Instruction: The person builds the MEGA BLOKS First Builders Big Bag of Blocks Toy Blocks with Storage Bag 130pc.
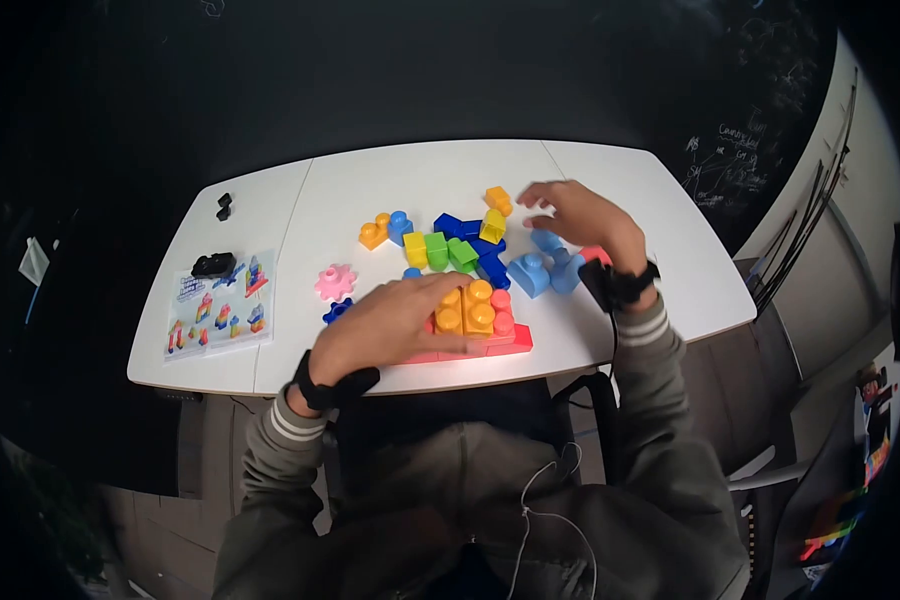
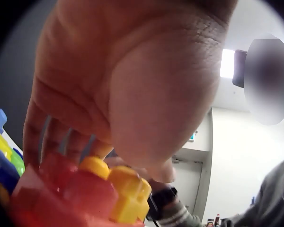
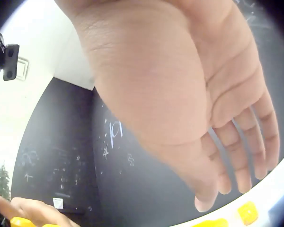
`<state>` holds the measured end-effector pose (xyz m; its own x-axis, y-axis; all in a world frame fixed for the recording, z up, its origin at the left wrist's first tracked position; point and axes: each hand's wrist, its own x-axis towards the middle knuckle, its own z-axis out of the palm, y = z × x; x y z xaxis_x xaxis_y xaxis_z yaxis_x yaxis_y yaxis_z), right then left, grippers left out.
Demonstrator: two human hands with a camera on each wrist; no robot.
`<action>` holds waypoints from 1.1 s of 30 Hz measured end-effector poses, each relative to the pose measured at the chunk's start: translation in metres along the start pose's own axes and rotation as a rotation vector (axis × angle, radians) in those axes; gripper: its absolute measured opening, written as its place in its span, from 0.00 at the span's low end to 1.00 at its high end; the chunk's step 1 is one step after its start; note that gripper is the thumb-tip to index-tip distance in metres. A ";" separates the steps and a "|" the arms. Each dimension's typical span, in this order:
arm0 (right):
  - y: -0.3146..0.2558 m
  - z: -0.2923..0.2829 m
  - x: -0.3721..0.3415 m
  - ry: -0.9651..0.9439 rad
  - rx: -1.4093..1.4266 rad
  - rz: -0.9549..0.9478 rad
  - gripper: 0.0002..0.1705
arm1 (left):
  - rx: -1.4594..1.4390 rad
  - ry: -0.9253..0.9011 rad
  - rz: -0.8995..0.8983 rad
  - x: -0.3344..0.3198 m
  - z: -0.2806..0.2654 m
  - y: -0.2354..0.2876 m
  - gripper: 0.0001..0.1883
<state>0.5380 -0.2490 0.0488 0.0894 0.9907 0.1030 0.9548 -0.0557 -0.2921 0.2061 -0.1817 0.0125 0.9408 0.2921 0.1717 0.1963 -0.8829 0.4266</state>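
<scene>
Far left of table [image 1: 620, 175]: small black piece [image 1: 224, 207]; below it, printed sheet [image 1: 220, 325] with black object [image 1: 213, 264] at its upper edge. Next, pink gear [image 1: 336, 281] above dark blue gear [image 1: 338, 310], the latter just beside the left hand [image 1: 385, 320].

Left hand: open, palm down, fingers extended over the block assembly [image 1: 515, 342], thumb on the near side; contact cannot be confirmed. Assembly sits at the table's near edge, centre: red base, yellow and pink studded blocks on top.

Behind it, left to right: orange block [image 1: 374, 233] touching or near light blue block [image 1: 400, 227]; yellow block [image 1: 415, 248]; green blocks [image 1: 437, 250]; dark blue blocks [image 1: 492, 268]; a second, brighter yellow piece [image 1: 493, 226]; yellow-orange piece [image 1: 498, 200].

Right hand [image 1: 575, 215]: open, fingers spread slightly, raised just beside the yellow-orange piece, holding nothing. Below it, light blue pieces [image 1: 532, 276]; red piece [image 1: 594, 256] by the wrist.
</scene>
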 end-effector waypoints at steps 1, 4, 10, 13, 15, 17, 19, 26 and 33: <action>-0.005 -0.006 0.016 -0.091 -0.011 -0.003 0.27 | 0.004 -0.003 0.000 -0.004 0.004 0.001 0.43; 0.011 0.007 0.064 -0.132 -0.134 -0.026 0.33 | -0.040 0.050 -0.020 -0.014 0.009 0.006 0.40; 0.024 0.039 0.105 -0.255 -0.120 -0.037 0.39 | -0.069 0.150 0.009 -0.032 0.015 0.005 0.41; 0.034 0.055 0.110 -0.333 -0.155 -0.005 0.35 | -0.046 0.198 0.020 -0.032 0.014 0.007 0.42; 0.046 0.060 0.113 -0.240 -0.164 -0.105 0.26 | -0.124 0.242 0.008 -0.032 0.015 0.009 0.39; 0.030 0.050 0.100 -0.222 -0.158 -0.045 0.22 | -0.126 0.277 0.006 -0.032 0.021 0.011 0.37; 0.025 0.047 0.095 -0.192 -0.149 0.019 0.19 | -0.119 0.308 0.012 -0.032 0.024 0.012 0.36; 0.017 0.015 0.071 0.018 -0.034 -0.044 0.22 | -0.128 0.239 -0.010 -0.030 0.023 0.005 0.41; -0.055 -0.049 -0.028 0.261 0.442 -0.226 0.22 | -0.576 0.452 -0.076 -0.047 -0.013 -0.035 0.32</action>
<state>0.4969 -0.2793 0.1085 0.0173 0.9049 0.4252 0.7534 0.2678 -0.6006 0.1518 -0.1594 0.0010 0.7002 0.5776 0.4198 -0.0372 -0.5576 0.8293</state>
